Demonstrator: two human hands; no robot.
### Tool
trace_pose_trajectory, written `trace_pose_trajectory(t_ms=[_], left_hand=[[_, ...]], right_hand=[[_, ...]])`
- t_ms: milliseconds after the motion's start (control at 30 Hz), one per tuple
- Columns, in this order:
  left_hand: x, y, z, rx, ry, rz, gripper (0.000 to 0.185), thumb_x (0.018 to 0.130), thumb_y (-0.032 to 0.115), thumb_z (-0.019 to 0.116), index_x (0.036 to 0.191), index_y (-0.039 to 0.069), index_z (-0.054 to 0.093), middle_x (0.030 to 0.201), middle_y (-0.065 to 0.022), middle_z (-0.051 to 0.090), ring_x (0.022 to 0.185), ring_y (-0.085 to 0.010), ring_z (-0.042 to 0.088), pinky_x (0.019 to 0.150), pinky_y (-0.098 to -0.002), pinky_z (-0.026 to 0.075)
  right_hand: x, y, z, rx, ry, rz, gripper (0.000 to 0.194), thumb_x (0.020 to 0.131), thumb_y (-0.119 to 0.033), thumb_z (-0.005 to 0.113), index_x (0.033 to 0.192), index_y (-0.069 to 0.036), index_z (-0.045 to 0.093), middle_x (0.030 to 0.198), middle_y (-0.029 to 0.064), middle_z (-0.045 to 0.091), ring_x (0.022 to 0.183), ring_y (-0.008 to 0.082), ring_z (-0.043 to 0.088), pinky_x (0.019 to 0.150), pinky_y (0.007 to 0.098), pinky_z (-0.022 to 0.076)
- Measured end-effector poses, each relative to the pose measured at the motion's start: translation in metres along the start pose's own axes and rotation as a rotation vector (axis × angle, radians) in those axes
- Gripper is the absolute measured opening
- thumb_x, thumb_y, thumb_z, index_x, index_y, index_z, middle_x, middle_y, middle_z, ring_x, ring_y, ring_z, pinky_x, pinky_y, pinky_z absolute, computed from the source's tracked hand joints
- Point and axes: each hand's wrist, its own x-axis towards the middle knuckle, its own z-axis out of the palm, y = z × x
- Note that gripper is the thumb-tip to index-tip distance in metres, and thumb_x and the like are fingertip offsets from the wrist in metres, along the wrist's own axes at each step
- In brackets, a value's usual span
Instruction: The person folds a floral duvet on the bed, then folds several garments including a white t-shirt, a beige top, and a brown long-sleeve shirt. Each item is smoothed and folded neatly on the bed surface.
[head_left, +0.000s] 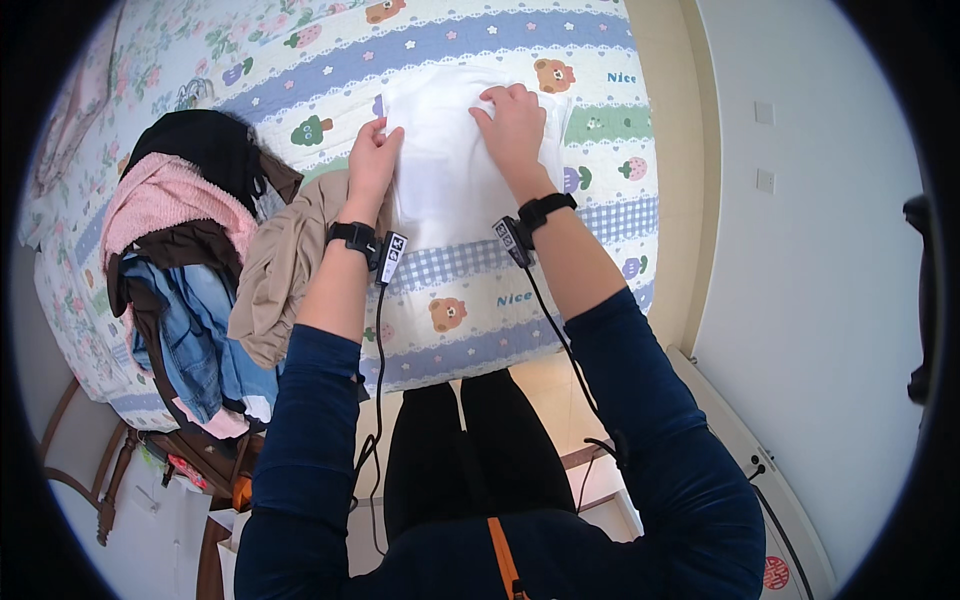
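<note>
A folded white cloth item, probably a garment, lies on the patterned quilt in front of me. At its upper left edge is my left hand, thumb and fingers bent around the border of the fabric. My right hand rests on the upper right part of the same cloth, palm down, with thumb and fingers bent and apart. A beige garment lies crumpled next to my left forearm, partly behind it. Both wrists wear black straps with small tagged devices and cables.
Left of me is a clothes heap with a pink fleecy cloth, a black garment and blue denim. The quilt covers the bed up to its right edge. A white wall stands to the right.
</note>
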Motion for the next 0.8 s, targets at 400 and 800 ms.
trace_pose_trajectory(t_ms=[400,800], left_hand=[[-0.079,-0.028,-0.009,0.044,-0.082,-0.204,0.046,0.083,0.027,0.075,0.112,-0.003,0.056,0.074,0.0007,0.057,0.065,-0.0086,0.051,0.06,-0.024,0.045],[-0.114,-0.052,-0.02,0.108,-0.302,-0.216,0.024,0.095,0.019,0.06,0.106,-0.002,0.061,0.091,-0.0013,0.067,0.078,-0.0053,0.058,0.068,-0.021,0.047]], right_hand=[[-0.024,0.143,-0.094,0.627,0.601,0.694,0.013,0.088,-0.004,0.06,0.1,-0.001,0.06,0.093,0.0088,0.062,0.083,0.0207,0.06,0.077,0.0343,0.048],[-0.101,0.066,-0.055,0.365,-0.192,0.457,0.038,0.084,-0.036,0.07,0.099,-0.002,0.064,0.09,0.0118,0.067,0.083,0.0263,0.065,0.076,0.0378,0.05]])
